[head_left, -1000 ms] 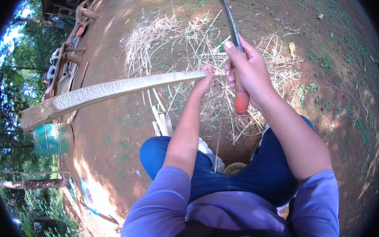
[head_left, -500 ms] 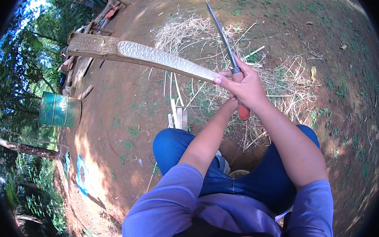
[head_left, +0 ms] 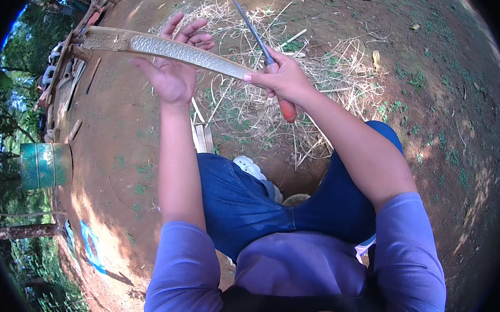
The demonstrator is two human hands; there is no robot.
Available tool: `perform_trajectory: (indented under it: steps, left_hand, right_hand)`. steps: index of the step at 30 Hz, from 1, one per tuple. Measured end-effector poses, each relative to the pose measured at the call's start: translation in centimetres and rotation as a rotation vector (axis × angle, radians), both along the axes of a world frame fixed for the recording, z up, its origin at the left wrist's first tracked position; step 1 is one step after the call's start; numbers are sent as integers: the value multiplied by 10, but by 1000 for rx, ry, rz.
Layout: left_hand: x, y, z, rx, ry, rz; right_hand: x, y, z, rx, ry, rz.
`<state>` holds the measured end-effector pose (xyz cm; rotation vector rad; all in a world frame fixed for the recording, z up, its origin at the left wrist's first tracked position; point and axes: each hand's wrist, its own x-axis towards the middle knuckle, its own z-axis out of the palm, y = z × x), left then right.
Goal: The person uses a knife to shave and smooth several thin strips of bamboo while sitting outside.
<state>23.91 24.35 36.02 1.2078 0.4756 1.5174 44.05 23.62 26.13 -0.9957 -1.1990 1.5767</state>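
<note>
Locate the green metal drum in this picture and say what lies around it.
In the head view, the green metal drum stands on the bare red dirt at the far left edge, well away from the left hand, with trees and greenery on its outer side.

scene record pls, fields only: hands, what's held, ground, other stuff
left hand: open, palm behind the long pale strip, fingers spread; contact unclear
right hand: closed on the knife by its red handle, blade pointing up and away; fingertip at the strip's near end
strip: runs from upper left to the right hand
ground: reddish dirt, sparse grass
shavings: straw-like pile under the hands
barrel: green, at left
posture: seated, blue trousers, purple sleeves
</note>
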Motion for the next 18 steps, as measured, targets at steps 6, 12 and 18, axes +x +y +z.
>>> perform_trajectory:
  steps: [6, 12, 18]
  left_hand:
    - [-27, -4, -2, 52, 46, 205]
    - [-39, -18, 17, 83, -43, 638]
    - [-54, -12, 35, 154, 11, 742]
  right_hand:
    - [-15, -11, 10, 32, -168, -145]
    - [16, -19, -10, 18, -351, -242]
    - [0, -32, -44, 92, -547, -162]
